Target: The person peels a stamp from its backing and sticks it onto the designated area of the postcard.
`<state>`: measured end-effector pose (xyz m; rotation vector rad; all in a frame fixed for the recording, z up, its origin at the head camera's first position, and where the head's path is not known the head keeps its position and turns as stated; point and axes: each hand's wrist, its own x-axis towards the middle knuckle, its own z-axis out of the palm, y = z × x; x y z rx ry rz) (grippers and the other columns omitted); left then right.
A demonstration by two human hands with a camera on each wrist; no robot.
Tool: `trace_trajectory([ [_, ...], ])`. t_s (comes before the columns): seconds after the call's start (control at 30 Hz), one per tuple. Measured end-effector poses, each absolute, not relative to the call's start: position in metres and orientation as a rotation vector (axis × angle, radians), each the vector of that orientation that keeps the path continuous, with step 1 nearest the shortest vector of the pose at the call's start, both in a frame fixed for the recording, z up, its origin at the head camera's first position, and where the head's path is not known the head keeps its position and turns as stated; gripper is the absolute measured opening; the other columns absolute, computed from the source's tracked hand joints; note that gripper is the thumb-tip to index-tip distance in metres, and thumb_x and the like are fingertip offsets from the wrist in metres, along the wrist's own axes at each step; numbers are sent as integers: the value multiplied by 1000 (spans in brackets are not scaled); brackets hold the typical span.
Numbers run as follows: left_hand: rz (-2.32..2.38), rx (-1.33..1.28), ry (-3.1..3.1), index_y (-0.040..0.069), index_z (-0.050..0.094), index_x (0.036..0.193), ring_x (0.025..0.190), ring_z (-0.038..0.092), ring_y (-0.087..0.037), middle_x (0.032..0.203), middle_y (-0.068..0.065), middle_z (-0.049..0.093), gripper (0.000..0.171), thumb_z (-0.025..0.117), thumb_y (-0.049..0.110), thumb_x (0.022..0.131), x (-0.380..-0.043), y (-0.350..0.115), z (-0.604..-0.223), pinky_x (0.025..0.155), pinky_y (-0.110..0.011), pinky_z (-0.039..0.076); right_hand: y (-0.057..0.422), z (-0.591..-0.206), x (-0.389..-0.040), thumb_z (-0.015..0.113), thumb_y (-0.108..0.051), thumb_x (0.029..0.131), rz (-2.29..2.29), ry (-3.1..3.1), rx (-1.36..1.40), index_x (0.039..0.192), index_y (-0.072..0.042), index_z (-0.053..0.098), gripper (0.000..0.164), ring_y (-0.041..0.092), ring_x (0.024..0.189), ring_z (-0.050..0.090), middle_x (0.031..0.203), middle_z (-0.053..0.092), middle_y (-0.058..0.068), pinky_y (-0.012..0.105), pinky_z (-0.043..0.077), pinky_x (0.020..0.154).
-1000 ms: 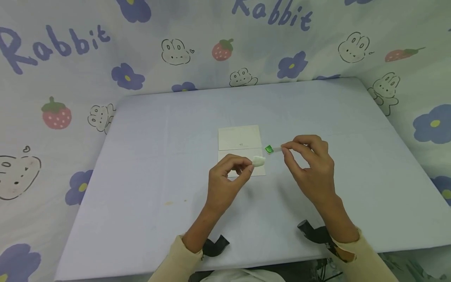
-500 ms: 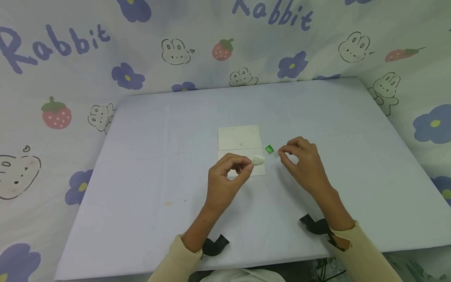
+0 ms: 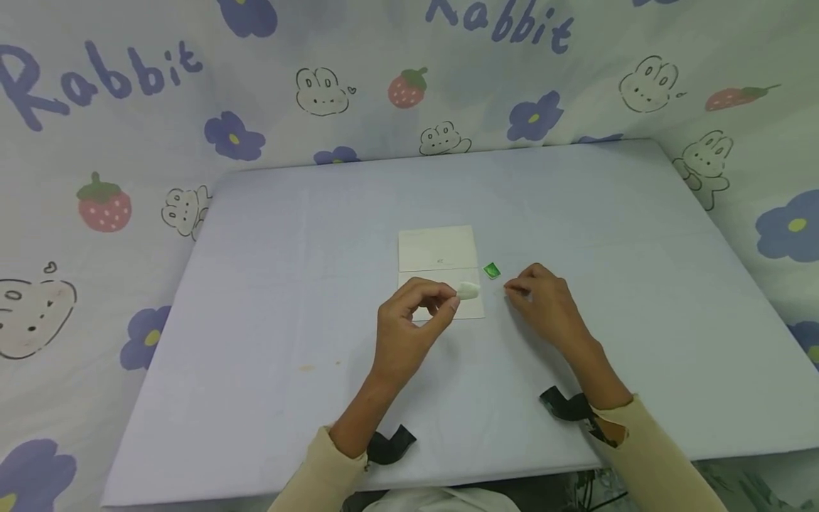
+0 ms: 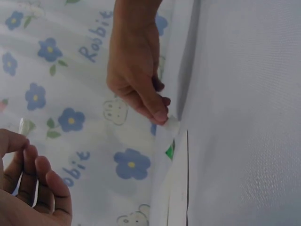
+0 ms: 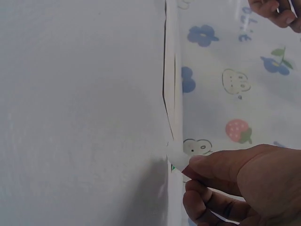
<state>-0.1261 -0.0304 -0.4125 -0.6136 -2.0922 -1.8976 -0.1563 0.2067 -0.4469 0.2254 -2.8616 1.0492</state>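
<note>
My left hand (image 3: 409, 323) pinches a small pale translucent piece (image 3: 469, 290) between thumb and forefinger, held up over a cream folded card (image 3: 436, 247). The near half of that card is partly covered by the hand. To the right, my right hand (image 3: 544, 302) is low over the table, its thumb and forefinger pinching a small whitish, see-through piece (image 5: 177, 157). Just beyond those fingertips, a small green square (image 3: 491, 270) with a pale edge lies beside the card's right side. In the left wrist view the whitish piece (image 4: 171, 124) sticks out from the right fingertips.
A white cloth covers the table (image 3: 307, 249), with faint yellowish stains left of the left hand. Behind it hangs a curtain (image 3: 358, 43) printed with rabbits, strawberries and blue flowers. Black wrist mounts (image 3: 392, 446) stick out at both sleeves.
My right hand has come down and toward the body, first drawing slightly left, its whitish piece moving away from the green square. The left hand and its piece have hardly moved.
</note>
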Motion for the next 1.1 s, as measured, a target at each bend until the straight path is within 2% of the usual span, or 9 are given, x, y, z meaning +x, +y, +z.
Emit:
trace_trajectory([
  [0.2,-1877,-612,-2105,7,74,99,82,60,-18,96,1,67,8,73,7,91,-126,-30,-411,72,-28,52,209,-444,-155,69,-7,94,988,-2895,193,106,0,76,16,30,93,57,104,59,14,40,47,74],
  [0.33,-1874,-615,-2107,6,74,99,82,60,-19,96,0,67,8,73,7,92,-127,-30,-411,72,-28,52,210,-436,-152,68,-8,95,1034,-2838,223,106,-3,76,15,27,93,56,106,58,10,39,46,73],
  [0.5,-1871,-616,-2108,7,74,100,82,60,-18,96,3,67,8,73,8,92,-128,-30,-411,72,-29,52,207,-422,-147,73,-5,92,1113,-2647,339,104,-5,76,13,21,95,59,104,60,5,40,47,75],
  [0.77,-1878,-600,-2116,8,74,100,82,60,-18,98,3,66,8,72,10,93,-128,-31,-413,72,-29,52,197,-400,-135,74,-17,93,1368,-2489,418,102,-18,77,9,9,94,55,106,62,-10,30,44,78],
  [0.87,-1883,-597,-2117,9,74,100,82,60,-18,98,3,66,8,73,10,93,-128,-31,-413,72,-29,52,193,-395,-130,74,-12,92,1461,-2443,476,102,-18,76,11,10,93,53,105,63,-9,26,42,76],
  [1.1,-1886,-607,-2114,8,74,101,82,59,-18,98,1,66,9,73,8,92,-127,-30,-414,72,-30,51,187,-393,-124,76,10,83,1670,-2293,617,101,-8,75,26,19,92,53,105,63,4,25,43,78],
])
